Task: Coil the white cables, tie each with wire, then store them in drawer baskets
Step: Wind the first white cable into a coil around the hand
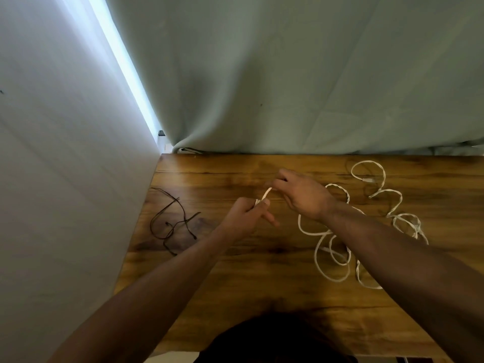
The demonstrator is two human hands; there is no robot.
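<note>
Hidden: the right forearm lies across the loose white braided cables (332, 258) and covers the middle of the tangle, so how many there are cannot be told.
Hard to make out: the fingertips of both hands are blurred. Whether the short white cable stretch (266, 194) between them joins the tangle cannot be told, as the right hand covers its far end.
Cut off: both arms leave the picture at 6 o'clock, and a dark rounded shape (275, 341) there is too dim to identify.
Left hand (246, 216): reaches in from 7 o'clock with the fingers curled and grips the near end of the cable stretch by the thumb.
Right hand (303, 195): comes from 4 o'clock, back upward, fingers bent down at the stretch's far end. It looks like a pinch, but blur leaves that uncertain.
Cables' place: on the brown wood-grain desk (235, 284), at 3 o'clock from the hands, in open loops.
Thin dark wires (170, 224): in a loose heap on the desk at 9 o'clock from the hands, well apart from the cables.
Backdrop: a grey-green curtain (288, 74) hangs at 12 o'clock behind the desk, and a white wall (65, 153) stands at 9 o'clock.
</note>
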